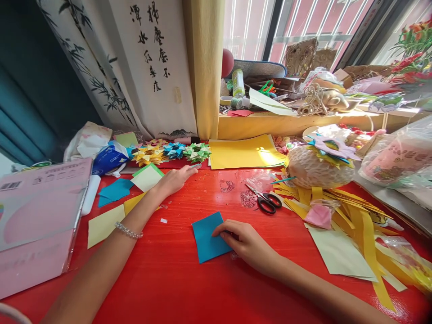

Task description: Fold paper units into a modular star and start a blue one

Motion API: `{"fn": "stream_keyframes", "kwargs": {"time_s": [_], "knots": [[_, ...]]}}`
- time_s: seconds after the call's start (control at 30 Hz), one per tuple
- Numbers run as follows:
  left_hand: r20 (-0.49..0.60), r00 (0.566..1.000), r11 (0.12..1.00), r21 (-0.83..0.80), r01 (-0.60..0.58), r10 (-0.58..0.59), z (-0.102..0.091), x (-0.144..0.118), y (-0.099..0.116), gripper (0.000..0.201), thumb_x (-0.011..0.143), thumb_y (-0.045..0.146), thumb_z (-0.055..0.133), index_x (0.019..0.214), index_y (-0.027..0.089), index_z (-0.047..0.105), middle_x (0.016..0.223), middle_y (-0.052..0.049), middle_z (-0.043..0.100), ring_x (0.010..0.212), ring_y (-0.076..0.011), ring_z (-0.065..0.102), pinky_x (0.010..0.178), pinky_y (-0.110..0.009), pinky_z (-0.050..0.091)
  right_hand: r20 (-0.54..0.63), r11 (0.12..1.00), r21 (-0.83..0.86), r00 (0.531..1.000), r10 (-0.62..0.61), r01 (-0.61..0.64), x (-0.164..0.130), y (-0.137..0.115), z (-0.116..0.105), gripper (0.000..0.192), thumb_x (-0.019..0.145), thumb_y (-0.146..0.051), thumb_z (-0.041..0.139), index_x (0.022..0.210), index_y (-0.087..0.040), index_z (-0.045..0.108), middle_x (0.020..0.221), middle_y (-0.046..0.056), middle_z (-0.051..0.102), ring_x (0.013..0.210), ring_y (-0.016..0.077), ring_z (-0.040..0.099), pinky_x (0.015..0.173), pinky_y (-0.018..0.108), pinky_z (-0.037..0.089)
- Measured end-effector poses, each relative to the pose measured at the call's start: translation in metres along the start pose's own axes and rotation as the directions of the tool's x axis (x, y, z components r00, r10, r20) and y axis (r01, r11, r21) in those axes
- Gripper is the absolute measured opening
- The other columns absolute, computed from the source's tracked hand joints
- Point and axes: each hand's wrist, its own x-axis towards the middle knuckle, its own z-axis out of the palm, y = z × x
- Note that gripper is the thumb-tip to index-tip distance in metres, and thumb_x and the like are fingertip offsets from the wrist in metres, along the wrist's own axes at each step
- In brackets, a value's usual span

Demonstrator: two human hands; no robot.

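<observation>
My right hand (245,243) pinches the right edge of a square sheet of blue paper (207,238), which lies on the red table (162,288). Farther off, my left hand (177,180) reaches across the tabletop, with a bead bracelet (128,231) on its wrist. Its fingers are closed around a small pale-blue thing (195,166), too small to name. Just beyond these fingertips sits a green-and-white folded paper ring (197,153). A blue folded paper ring (174,150) and a yellow one (148,155) stand beside it.
Black-handled scissors (268,202) lie right of centre. Yellow paper strips (369,247) and a pale sheet (340,254) cover the right side, near a wrapped round object (317,166). Yellow sheets (246,152) lie at the back. A pink packet (40,225) is at left.
</observation>
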Motion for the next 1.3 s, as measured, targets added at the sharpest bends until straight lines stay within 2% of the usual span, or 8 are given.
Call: {"fn": "stream_keyframes", "kwargs": {"time_s": [0.2, 0.37, 0.43, 0.6, 0.73, 0.83, 1.1, 1.3], "knots": [[0.199, 0.980, 0.975, -0.220, 0.024, 0.021, -0.009, 0.005, -0.011, 0.059, 0.070, 0.004, 0.031, 0.110, 0.038, 0.058, 0.135, 0.009, 0.040, 0.116, -0.0227, 0.046, 0.088, -0.030, 0.037, 0.003, 1.000, -0.021, 1.000, -0.009, 0.009, 0.001, -0.002, -0.002, 0.023, 0.085, -0.015, 0.038, 0.092, -0.018, 0.060, 0.085, 0.002, 0.055, 0.056, 0.0076, 0.049, 0.050, 0.017, 0.040], [0.281, 0.957, 0.942, -0.334, 0.031, 0.068, -0.019, 0.003, -0.021, 0.042, 0.073, 0.013, 0.033, 0.089, 0.029, 0.068, 0.129, 0.009, 0.048, 0.116, -0.0186, 0.046, 0.091, -0.024, 0.037, 0.015, 1.000, -0.013, 1.000, -0.026, 0.027, 0.001, 0.000, -0.002, 0.023, 0.085, -0.015, 0.038, 0.092, -0.017, 0.060, 0.085, 0.003, 0.056, 0.059, 0.0085, 0.050, 0.050, 0.017, 0.040], [0.287, 0.957, 0.919, -0.386, 0.073, 0.044, -0.021, 0.002, -0.022, 0.036, 0.072, 0.016, 0.036, 0.086, 0.026, 0.067, 0.127, 0.006, 0.051, 0.111, -0.0185, 0.050, 0.085, -0.023, 0.041, 0.014, 0.999, -0.018, 0.999, -0.038, 0.038, 0.001, 0.001, -0.002, 0.023, 0.085, -0.015, 0.038, 0.091, -0.018, 0.060, 0.085, 0.003, 0.056, 0.059, 0.0084, 0.049, 0.051, 0.017, 0.040], [0.236, 0.970, 0.900, -0.405, 0.158, -0.064, -0.016, 0.005, -0.017, 0.032, 0.073, 0.022, 0.041, 0.102, 0.026, 0.052, 0.116, 0.001, 0.060, 0.104, -0.0190, 0.055, 0.073, -0.024, 0.045, 0.024, 0.998, -0.024, 0.998, -0.058, 0.058, 0.001, 0.002, -0.002, 0.024, 0.086, -0.015, 0.037, 0.092, -0.018, 0.060, 0.085, 0.003, 0.054, 0.055, 0.0073, 0.048, 0.051, 0.018, 0.039], [0.146, 0.979, 0.913, -0.361, 0.188, -0.144, -0.013, 0.007, -0.011, 0.029, 0.079, 0.044, 0.038, 0.093, 0.025, 0.056, 0.098, -0.003, 0.067, 0.089, -0.0222, 0.060, 0.069, -0.027, 0.043, 0.020, 0.997, -0.036, 0.998, -0.063, 0.064, 0.002, 0.002, -0.002, 0.023, 0.086, -0.015, 0.037, 0.091, -0.018, 0.060, 0.084, 0.003, 0.055, 0.056, 0.0077, 0.048, 0.051, 0.018, 0.039], [0.101, 0.982, 0.919, -0.348, 0.186, -0.161, -0.016, 0.007, -0.010, 0.035, 0.081, 0.047, 0.034, 0.088, 0.023, 0.059, 0.086, -0.002, 0.068, 0.079, -0.0203, 0.061, 0.066, -0.026, 0.042, 0.021, 0.997, -0.048, 0.998, -0.066, 0.067, 0.001, 0.001, -0.002, 0.023, 0.085, -0.014, 0.038, 0.091, -0.018, 0.060, 0.084, 0.003, 0.055, 0.058, 0.0084, 0.049, 0.052, 0.018, 0.040], [0.107, 0.990, 0.949, -0.290, 0.123, -0.096, -0.029, 0.006, -0.041, 0.031, 0.081, 0.034, 0.037, 0.087, 0.021, 0.065, 0.101, -0.003, 0.065, 0.093, -0.0197, 0.056, 0.076, -0.025, 0.040, 0.044, 1.000, 0.015, 0.999, -0.010, 0.009, 0.001, 0.001, -0.003, 0.024, 0.086, -0.018, 0.037, 0.093, -0.020, 0.060, 0.086, 0.003, 0.053, 0.059, 0.0085, 0.049, 0.047, 0.017, 0.041], [0.194, 0.973, 0.951, -0.253, 0.176, -0.129, -0.031, 0.000, -0.057, 0.028, 0.076, 0.033, 0.045, 0.098, 0.026, 0.061, 0.104, -0.001, 0.065, 0.089, -0.0191, 0.059, 0.068, -0.023, 0.043, 0.030, 0.999, 0.002, 0.999, -0.036, 0.036, 0.001, 0.000, -0.002, 0.023, 0.086, -0.017, 0.038, 0.091, -0.019, 0.060, 0.082, 0.003, 0.053, 0.059, 0.0087, 0.048, 0.049, 0.017, 0.041]]}}
